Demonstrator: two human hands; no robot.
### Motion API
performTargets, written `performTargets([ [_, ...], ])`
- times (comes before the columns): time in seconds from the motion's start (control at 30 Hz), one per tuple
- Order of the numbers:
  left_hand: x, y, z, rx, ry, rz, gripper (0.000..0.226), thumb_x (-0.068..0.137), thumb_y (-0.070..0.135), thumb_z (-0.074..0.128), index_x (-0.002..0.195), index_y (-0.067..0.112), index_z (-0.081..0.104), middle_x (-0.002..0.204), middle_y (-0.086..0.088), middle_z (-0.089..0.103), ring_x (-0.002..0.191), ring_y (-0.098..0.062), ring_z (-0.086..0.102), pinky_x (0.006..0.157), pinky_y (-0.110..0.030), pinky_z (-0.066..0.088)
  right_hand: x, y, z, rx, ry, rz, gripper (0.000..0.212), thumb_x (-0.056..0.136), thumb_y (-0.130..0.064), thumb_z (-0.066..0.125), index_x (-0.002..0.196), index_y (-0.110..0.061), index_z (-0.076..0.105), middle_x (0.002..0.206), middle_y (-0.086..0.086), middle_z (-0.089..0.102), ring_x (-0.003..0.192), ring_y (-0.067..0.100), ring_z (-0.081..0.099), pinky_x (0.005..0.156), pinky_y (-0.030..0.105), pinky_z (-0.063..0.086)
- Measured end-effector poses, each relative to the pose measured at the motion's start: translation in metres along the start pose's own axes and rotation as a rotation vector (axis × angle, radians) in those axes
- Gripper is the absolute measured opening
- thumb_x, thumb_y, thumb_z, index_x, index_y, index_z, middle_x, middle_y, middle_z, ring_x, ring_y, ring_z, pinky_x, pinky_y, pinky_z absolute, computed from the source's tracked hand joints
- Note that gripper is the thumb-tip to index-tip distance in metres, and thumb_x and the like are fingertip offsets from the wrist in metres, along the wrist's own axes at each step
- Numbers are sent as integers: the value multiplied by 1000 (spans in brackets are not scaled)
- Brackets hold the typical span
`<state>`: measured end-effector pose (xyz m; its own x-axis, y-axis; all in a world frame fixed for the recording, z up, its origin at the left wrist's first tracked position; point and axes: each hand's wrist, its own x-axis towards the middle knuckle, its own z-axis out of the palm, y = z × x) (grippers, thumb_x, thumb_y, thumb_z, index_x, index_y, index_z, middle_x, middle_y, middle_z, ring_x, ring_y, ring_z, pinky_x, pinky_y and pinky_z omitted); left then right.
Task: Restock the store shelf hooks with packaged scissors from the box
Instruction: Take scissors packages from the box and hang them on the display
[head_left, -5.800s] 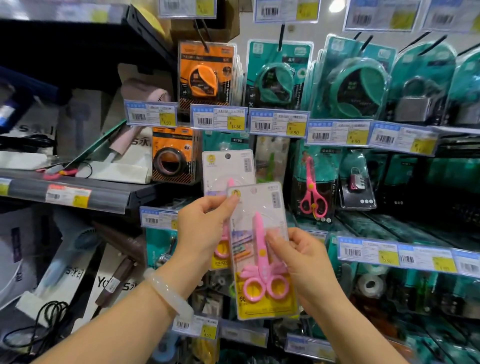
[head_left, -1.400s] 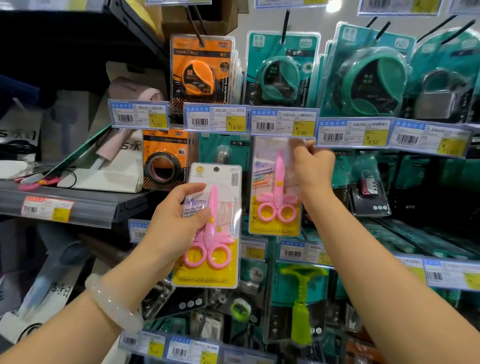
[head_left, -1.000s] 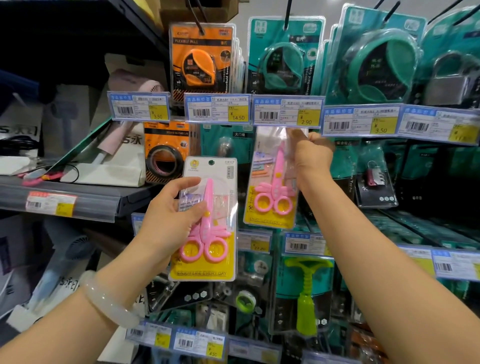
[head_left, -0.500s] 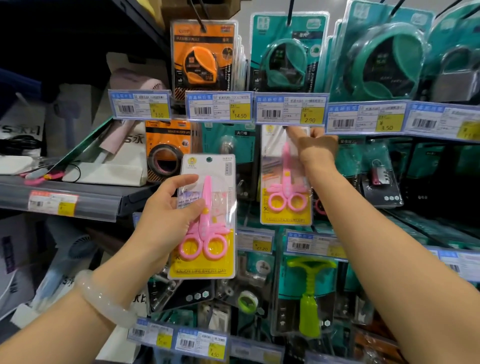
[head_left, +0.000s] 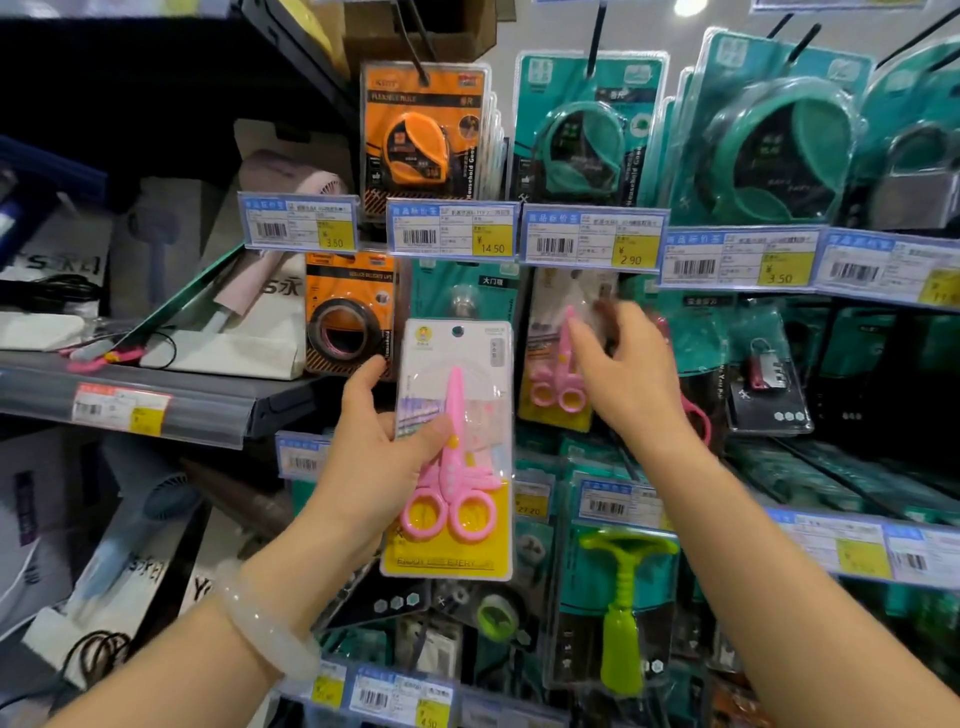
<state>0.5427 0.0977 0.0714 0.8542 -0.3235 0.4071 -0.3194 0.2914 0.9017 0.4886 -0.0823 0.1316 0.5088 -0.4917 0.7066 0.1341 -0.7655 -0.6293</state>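
Left hand (head_left: 374, 457) grips held scissors pack (head_left: 452, 447) at frame centre, long axis vertical, blades up, handles down. Hung scissors pack (head_left: 556, 358) right of it, same orientation, blurred, top hidden behind price tag (head_left: 589, 239). Right hand (head_left: 623, 374) open, fingers loosely spread before it; contact unclear.

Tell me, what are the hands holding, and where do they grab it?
The left hand grips a scissors pack by its left edge, thumb on the front. The right hand holds nothing; its fingers are spread in front of the hung pack.
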Motion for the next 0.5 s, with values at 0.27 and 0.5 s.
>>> performTargets([
  [0.27,-3,-5,37,42,-57,-1,25,84,9,65,102,19,50,103,-11,69,92,-23,68,81,-41,55,-44,-14,-3,716,-393,283,13,85,-4,61,96,-8,65,82,2,72,65,10,70,53,19,53],
  [0.5,8,17,46,-10,-4,40,17,90,20,59,102,19,47,111,-11,65,99,-25,66,87,-43,54,-42,-7,-6,584,-340,156,8,83,-9,65,88,-16,66,92,6,73,79,18,71,65,28,57],
])
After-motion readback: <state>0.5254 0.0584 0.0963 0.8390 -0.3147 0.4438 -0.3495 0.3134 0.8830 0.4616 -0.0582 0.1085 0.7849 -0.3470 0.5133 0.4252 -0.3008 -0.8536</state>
